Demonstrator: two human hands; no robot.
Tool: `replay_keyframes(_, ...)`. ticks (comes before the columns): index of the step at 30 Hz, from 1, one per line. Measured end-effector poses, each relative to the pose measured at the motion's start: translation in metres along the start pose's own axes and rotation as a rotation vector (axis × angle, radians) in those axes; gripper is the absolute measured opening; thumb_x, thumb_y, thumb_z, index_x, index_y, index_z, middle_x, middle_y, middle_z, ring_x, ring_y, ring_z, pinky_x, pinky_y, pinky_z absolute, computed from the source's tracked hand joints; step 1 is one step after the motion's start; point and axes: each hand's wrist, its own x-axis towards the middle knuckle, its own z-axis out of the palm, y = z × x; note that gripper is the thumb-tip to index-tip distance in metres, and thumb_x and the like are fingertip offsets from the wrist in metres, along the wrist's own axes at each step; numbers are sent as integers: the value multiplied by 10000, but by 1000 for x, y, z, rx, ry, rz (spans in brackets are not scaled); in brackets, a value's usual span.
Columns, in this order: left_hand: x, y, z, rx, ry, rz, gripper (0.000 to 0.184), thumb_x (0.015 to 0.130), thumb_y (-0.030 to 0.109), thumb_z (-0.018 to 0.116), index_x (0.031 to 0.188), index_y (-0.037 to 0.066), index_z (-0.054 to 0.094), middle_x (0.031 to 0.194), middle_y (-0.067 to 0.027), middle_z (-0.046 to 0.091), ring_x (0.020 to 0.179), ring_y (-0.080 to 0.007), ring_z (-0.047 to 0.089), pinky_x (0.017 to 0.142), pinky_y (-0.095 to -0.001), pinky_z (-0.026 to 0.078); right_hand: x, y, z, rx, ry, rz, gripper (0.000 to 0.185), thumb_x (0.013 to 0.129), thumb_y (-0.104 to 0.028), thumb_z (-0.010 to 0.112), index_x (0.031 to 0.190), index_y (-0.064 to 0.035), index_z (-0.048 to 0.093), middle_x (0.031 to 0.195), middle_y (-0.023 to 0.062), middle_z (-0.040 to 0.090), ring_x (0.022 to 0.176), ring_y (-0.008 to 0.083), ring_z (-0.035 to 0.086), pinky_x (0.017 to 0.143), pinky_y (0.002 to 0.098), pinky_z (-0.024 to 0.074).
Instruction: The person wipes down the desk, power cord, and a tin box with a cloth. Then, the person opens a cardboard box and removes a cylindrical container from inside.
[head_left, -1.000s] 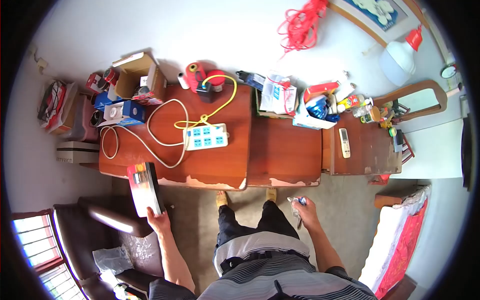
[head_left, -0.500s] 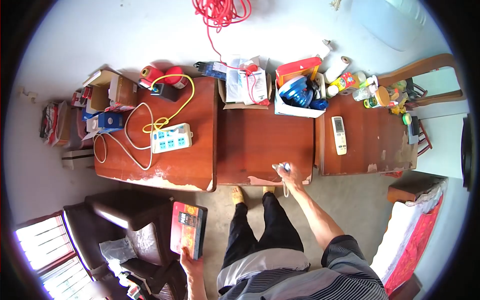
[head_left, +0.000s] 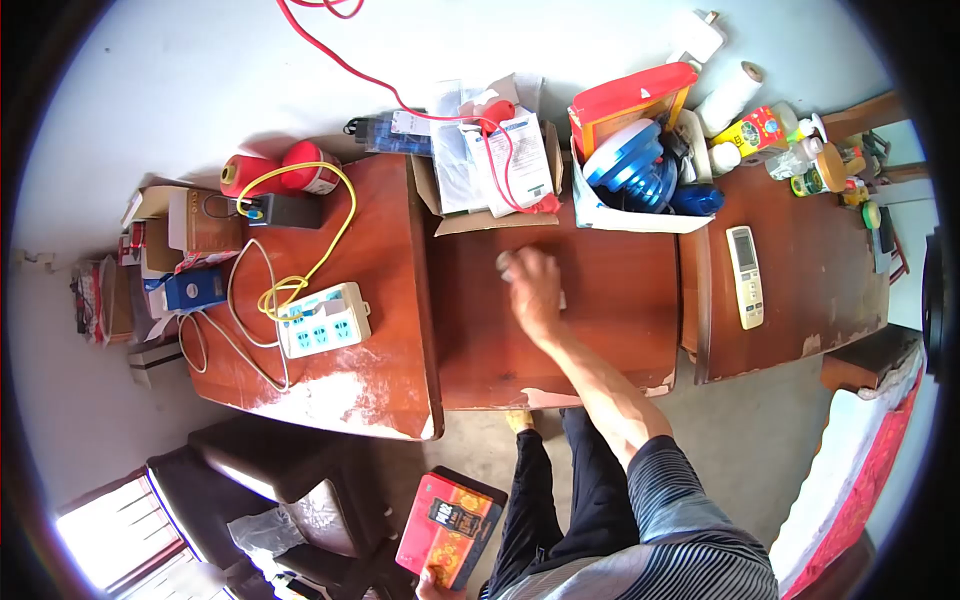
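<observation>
My left hand [head_left: 438, 586], low in the view, grips the near end of a flat red box [head_left: 452, 525] with an orange pattern, a dark label and black sides. The box is held tilted in front of the legs, below the table edge. My right hand [head_left: 535, 292] is over the middle of the brown table [head_left: 610, 330], its fingers curled round something small. A greyish bit of it shows at the fingertips and a pale bit beside the palm; the rest is hidden. Whether it touches the table I cannot tell.
A white power strip [head_left: 326, 320] with yellow and white cables lies on the left table. At the back stand a carton with papers [head_left: 505, 165] and a box holding a blue object [head_left: 632, 170]. A remote control [head_left: 744, 277] lies to the right. A dark armchair [head_left: 325, 520] is lower left.
My right hand has moved from the table's front edge forward over its middle, with the small thing in it. My left hand and the red box have shifted right and down in view.
</observation>
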Motion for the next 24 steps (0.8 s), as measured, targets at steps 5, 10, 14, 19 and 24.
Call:
replay_keyframes(5, -8, -13, 13, 188, 75, 22, 429, 916, 368, 696, 1239, 89, 657, 1260, -81, 673, 1209, -302, 599, 1016, -460, 483, 2, -25, 24, 137, -309, -268, 241, 839, -52, 614, 1050, -123, 705, 1174, 100, 570, 1021, 327, 545, 889, 439, 487)
replay_keyframes(10, -11, -27, -4, 12, 90, -112, 454, 900, 322, 710, 1255, 46, 642, 1250, -107, 669, 1174, -324, 613, 994, -483, 513, 69, -57, 84, 143, -159, -292, 258, 882, -140, 612, 1110, -81, 719, 1288, 132, 573, 1199, 341, 527, 1009, 455, 464)
replay_keyframes(14, -17, -33, -7, 76, 101, -155, 497, 871, 334, 735, 1253, 31, 638, 1262, -128, 664, 1182, -335, 612, 1001, -498, 509, 51, -75, 99, 91, -287, -298, 348, 819, -123, 599, 1135, -37, 716, 1330, 168, 569, 1252, 365, 495, 1046, 493, 427)
replay_keyframes(19, -11, -27, 1, 136, -18, -201, 558, 819, 373, 768, 1232, 18, 645, 1251, -135, 670, 1197, -333, 617, 1046, -490, 488, -35, -84, 43, 246, -817, -511, 429, 837, -155, 603, 1246, -36, 653, 1363, 142, 549, 1228, 342, 512, 1011, 454, 455)
replay_keyframes(24, -8, -26, 30, 163, -100, -120, 579, 784, 346, 796, 1218, -4, 640, 1272, -159, 658, 1204, -337, 623, 1059, -496, 489, -90, -54, 30, 175, -558, -912, 358, 869, -150, 575, 1210, -128, 682, 1309, 100, 573, 1213, 298, 528, 969, 433, 478)
